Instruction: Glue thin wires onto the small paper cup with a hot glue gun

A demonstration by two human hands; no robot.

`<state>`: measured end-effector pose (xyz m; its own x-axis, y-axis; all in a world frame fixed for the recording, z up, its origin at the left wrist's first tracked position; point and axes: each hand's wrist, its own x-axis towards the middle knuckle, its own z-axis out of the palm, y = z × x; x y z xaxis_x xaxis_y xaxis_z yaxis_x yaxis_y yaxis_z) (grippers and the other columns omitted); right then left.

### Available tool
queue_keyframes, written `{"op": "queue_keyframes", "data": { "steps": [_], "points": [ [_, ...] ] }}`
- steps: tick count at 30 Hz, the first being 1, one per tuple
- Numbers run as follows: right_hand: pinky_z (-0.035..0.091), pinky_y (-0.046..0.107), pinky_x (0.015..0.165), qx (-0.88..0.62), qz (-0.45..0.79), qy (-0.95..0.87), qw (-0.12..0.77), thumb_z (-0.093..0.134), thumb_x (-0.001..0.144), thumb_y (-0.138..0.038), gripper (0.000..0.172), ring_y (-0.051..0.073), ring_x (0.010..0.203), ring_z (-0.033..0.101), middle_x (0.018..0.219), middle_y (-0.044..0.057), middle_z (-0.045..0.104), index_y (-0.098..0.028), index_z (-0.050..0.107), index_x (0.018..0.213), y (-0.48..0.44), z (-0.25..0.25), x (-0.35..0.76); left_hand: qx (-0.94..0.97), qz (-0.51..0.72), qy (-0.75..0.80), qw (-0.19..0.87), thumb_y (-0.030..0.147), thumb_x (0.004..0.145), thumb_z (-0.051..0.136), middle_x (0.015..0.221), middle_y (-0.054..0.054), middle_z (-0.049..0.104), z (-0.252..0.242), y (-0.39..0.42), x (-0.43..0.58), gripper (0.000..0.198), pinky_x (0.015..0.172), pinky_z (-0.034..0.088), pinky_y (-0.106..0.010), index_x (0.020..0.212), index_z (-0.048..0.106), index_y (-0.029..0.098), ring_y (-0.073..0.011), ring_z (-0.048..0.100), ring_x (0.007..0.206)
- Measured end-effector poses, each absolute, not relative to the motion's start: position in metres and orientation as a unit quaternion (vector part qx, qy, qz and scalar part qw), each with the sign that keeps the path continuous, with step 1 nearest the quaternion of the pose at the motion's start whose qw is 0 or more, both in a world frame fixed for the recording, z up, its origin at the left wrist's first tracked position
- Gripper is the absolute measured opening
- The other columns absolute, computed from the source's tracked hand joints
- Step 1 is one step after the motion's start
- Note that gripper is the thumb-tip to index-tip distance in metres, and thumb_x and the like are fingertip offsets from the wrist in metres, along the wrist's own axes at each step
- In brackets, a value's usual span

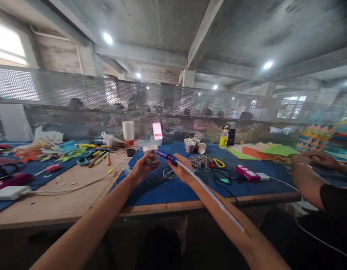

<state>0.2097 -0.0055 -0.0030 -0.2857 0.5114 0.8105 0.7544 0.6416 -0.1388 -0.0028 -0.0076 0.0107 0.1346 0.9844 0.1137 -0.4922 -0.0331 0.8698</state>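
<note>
In my left hand is a small paper cup, its white rim facing up and my fingers wrapped round its side. My right hand grips a blue hot glue gun. A long clear glue stick runs out of the gun's back and along my right forearm. The gun's nozzle points left at the cup and is close to its side; whether they touch I cannot tell. Grey cord lies in a tangle just right of my right hand, beside yellow-handled scissors.
Several paper cups stand behind my hands, with a cup stack further left. A yellow-labelled bottle and a pink power strip are on the right. A co-worker's arm reaches in there. Cut paper pieces and tools cover the left.
</note>
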Motion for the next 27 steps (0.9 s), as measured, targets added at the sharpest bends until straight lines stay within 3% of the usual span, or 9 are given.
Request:
{"op": "queue_keyframes", "data": {
  "steps": [27],
  "points": [
    [0.042, 0.024, 0.067, -0.411, -0.14, -0.785, 0.441, 0.059, 0.1, -0.043, 0.022, 0.018, 0.078, 0.067, 0.083, 0.003, 0.07, -0.021, 0.06, 0.093, -0.0042, -0.004, 0.2096, 0.41, 0.583, 0.29, 0.638, 0.021, 0.079, 0.067, 0.093, -0.006, 0.078, 0.0094, -0.0058, -0.005, 0.034, 0.081, 0.057, -0.037, 0.112, 0.067, 0.021, -0.0251, 0.075, 0.082]
  ]
}}
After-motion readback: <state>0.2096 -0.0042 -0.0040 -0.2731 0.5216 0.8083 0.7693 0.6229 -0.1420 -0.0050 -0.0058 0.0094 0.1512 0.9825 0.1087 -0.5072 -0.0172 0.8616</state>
